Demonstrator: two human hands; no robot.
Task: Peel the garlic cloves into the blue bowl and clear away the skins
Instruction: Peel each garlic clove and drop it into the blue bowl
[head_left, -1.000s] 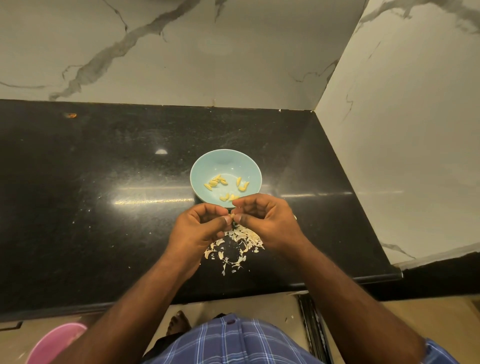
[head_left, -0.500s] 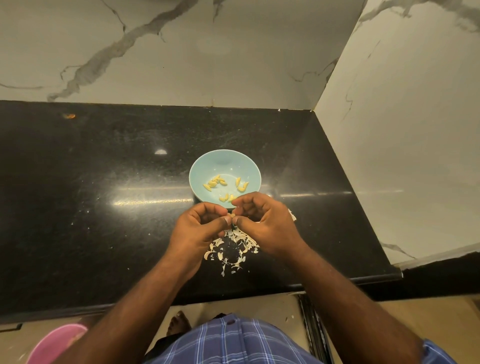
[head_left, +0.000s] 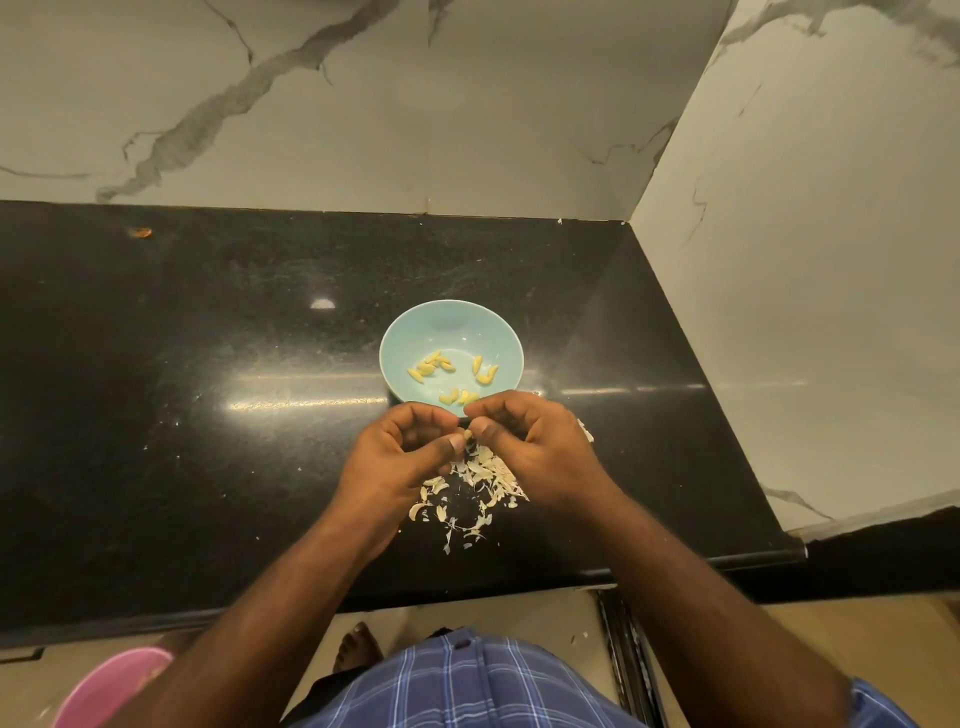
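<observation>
Pale garlic clove (head_left: 468, 432), mostly hidden, pinched between left hand (head_left: 402, 457) and right hand (head_left: 535, 447) fingertips.

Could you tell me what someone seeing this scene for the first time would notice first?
Probably the two hands, left hand and right hand, meeting fingertip to fingertip over the black counter, pinching a small garlic clove. Just behind them sits the blue bowl with peeled cloves inside, and beneath the hands lies a scatter of pale skins.

no readable text, no labels, no brands, no numbers
</observation>
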